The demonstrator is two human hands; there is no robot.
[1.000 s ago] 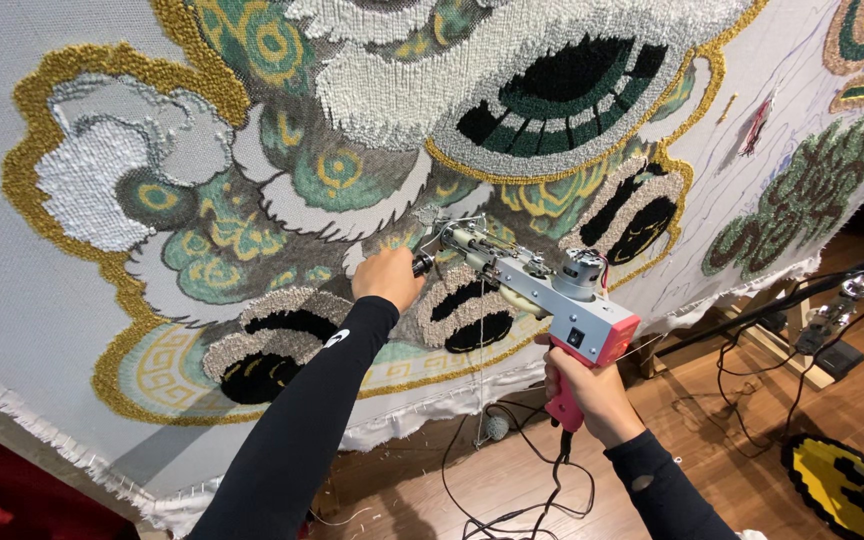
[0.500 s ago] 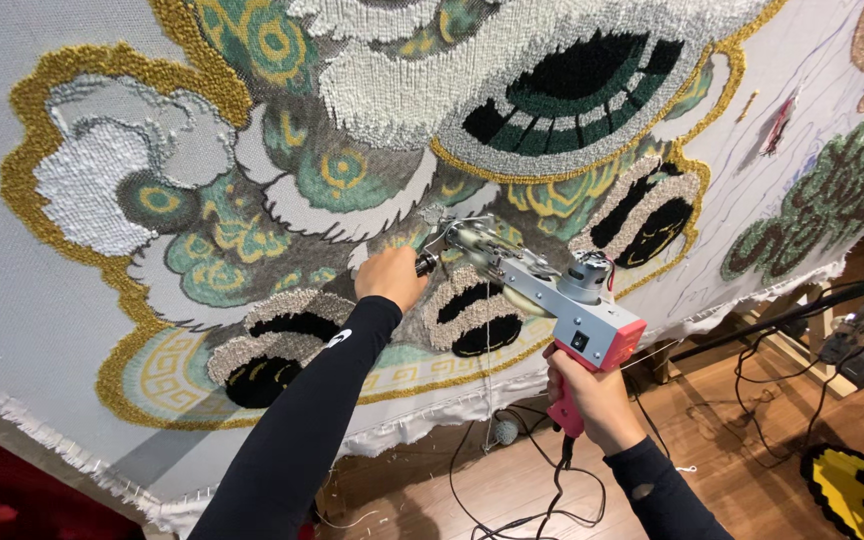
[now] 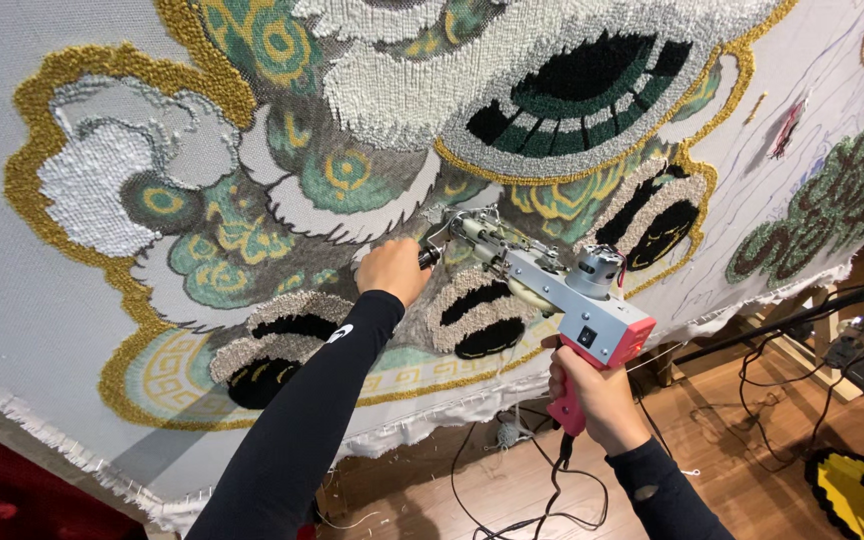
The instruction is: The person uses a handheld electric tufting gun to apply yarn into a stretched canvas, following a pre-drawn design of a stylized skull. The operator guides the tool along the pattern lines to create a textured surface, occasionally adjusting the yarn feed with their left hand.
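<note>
Right hand [image 3: 597, 395] wrapped around the pink tufting gun [image 3: 552, 290] grip, left hand [image 3: 394, 270] clenching its front handle, needle against the stretched cloth [image 3: 12, 290]. Best to press firmly and move evenly.

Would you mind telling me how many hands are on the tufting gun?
2: the left hand grips its front handle by the cloth; the right hand holds its pink rear grip.
</note>
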